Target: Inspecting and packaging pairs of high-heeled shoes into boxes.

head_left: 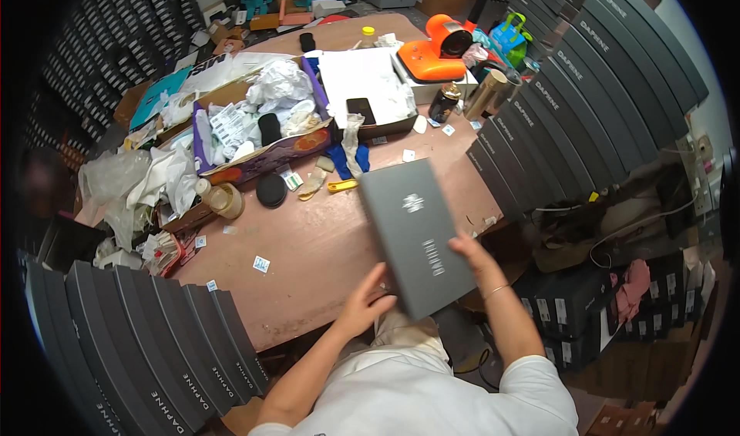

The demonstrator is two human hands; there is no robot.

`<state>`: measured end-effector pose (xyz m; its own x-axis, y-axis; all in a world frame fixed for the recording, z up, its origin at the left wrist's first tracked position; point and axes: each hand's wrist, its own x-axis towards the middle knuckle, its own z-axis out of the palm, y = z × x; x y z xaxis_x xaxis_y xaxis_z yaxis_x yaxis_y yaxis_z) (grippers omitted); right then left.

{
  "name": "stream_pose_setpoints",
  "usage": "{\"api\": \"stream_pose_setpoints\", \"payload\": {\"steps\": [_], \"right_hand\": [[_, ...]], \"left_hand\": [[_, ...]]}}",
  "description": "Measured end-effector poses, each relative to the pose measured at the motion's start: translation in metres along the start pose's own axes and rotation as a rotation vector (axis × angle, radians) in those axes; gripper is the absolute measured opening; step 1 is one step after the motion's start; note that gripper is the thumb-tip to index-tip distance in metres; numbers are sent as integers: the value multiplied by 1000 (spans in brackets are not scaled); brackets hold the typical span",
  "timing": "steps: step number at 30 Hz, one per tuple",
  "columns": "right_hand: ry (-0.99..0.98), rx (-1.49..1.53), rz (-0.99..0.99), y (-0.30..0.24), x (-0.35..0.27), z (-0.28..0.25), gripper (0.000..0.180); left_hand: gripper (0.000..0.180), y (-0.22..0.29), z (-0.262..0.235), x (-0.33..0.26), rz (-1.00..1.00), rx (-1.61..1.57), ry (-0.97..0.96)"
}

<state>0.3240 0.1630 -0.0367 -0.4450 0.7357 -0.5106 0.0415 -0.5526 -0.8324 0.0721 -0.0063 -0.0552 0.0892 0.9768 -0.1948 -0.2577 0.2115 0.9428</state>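
Observation:
A dark grey shoe box (420,232) with white print on its lid is tilted over the front edge of the table, in front of my body. My right hand (475,260) grips its right side, the thumb lying on the lid's edge. By the lower left side of the box is my left hand (365,303), its thumb and fingers apart. Whether its fingertips touch the box is hard to tell. Past the far left corner of the box lie a yellow cutter (342,186) and a blue strip of cloth (339,161).
Tall stacks of grey boxes stand at the right (570,101) and lower left (166,343). On the worn reddish table (308,259) are a purple carton (266,156) of crumpled paper, a round black case (271,190), a phone (360,111), a dark jar (444,103) and an orange device (432,60).

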Motion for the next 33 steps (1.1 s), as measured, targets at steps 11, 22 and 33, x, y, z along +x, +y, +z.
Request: {"api": "stream_pose_setpoints", "payload": {"steps": [11, 22, 33], "right_hand": [[-49, -607, -486, -64, 74, 66, 40], [-1153, -632, -807, -36, -92, 450, 73], [-1059, -42, -492, -110, -150, 530, 68]], "left_hand": [[45, 115, 12, -122, 640, 577, 66], [54, 214, -147, -459, 1053, 382, 1903], [45, 302, -115, -384, 714, 743, 1329]]}}
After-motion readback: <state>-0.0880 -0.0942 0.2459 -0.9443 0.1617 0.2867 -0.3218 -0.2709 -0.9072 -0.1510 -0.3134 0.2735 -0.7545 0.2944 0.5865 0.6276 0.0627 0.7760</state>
